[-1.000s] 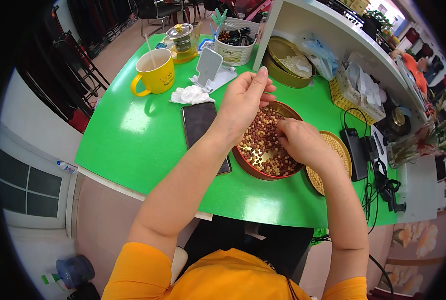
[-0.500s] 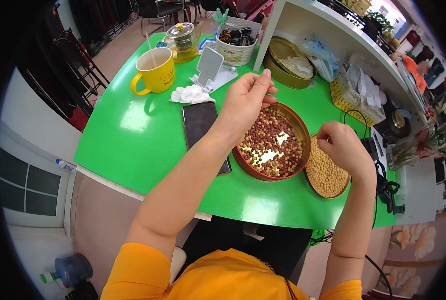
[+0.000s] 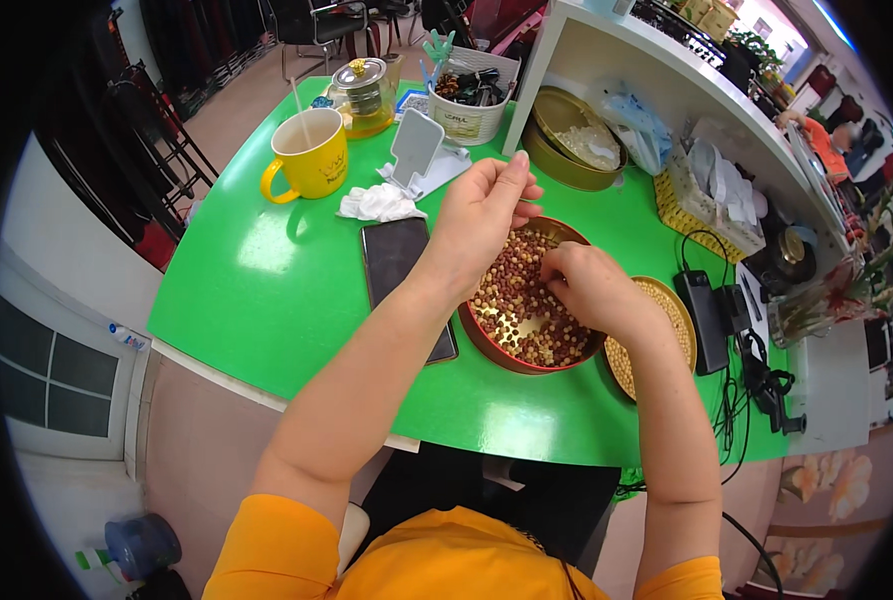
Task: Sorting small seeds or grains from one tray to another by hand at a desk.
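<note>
A round red tin (image 3: pixel 486 342) full of mixed brown and pale beans (image 3: pixel 526 305) sits on the green table (image 3: pixel 266 270). My left hand (image 3: pixel 481 215) hovers over the tin's far rim with its fingers pinched together; anything between them is too small to see. My right hand (image 3: pixel 591 285) reaches down into the beans, fingers curled among them. A shallow round tin of pale yellow beans (image 3: pixel 671 310) lies just right of the red one, partly hidden by my right wrist.
A black phone (image 3: pixel 396 265) lies left of the tin. Behind it are a crumpled tissue (image 3: pixel 376 203), a white phone stand (image 3: pixel 416 150), a yellow mug (image 3: pixel 306 155), a glass teapot (image 3: pixel 364 95) and a white basket (image 3: pixel 466 115). A power adapter with cables (image 3: pixel 711 305) sits right.
My right hand has come back from the yellow-bean tin on the right into the red tin. My left hand stays pinched above the far rim.
</note>
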Demonstrator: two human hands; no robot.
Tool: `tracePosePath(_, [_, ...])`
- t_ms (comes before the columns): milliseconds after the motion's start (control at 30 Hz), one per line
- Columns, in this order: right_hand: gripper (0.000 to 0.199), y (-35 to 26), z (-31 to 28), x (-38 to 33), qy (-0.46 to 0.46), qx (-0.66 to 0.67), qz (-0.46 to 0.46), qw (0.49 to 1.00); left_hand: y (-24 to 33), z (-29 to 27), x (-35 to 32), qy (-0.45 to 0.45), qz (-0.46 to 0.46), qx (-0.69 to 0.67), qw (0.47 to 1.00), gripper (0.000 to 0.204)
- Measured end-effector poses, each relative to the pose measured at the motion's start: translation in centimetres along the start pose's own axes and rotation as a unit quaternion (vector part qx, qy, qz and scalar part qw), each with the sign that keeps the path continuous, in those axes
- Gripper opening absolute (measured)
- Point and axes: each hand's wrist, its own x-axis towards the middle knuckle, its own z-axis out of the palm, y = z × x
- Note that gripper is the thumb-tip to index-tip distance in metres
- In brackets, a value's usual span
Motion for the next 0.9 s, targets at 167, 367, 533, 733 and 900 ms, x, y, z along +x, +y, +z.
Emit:
tracePosePath(167, [0.01,-0.4,0.4,-0.1,-0.005,-0.048,-0.002,0.999,-0.2,-0.2,0.1,-0.003,-0.001,0.003,1.0,0.033])
tracePosePath(367, [0.012,-0.9,-1.1,-0.6,-0.017,0.058,-0.006,0.998,-0.4,-0.1,0.5,-0.004,0.0,0.002,1.0,0.033])
tracePosePath(533, [0.011,-0.6,-0.9,0.1,-0.015,0.039,-0.031,0.999,-0.1,-0.2,1.0,-0.005,0.011,0.001,1.0,0.032])
tracePosePath(733, [0.012,0.0,2.0,-0.3,-0.01,-0.093,-0.051,0.994,-0.9,-0.2,-0.2,-0.017,0.009,0.007,1.0,0.027])
tracePosePath(900, [0.011,-0.8,0.9,-1.5,0.078,-0.024,-0.077,0.994,-0.5,-0.3,-0.8,-0.017,-0.007,0.029,0.999,0.026])
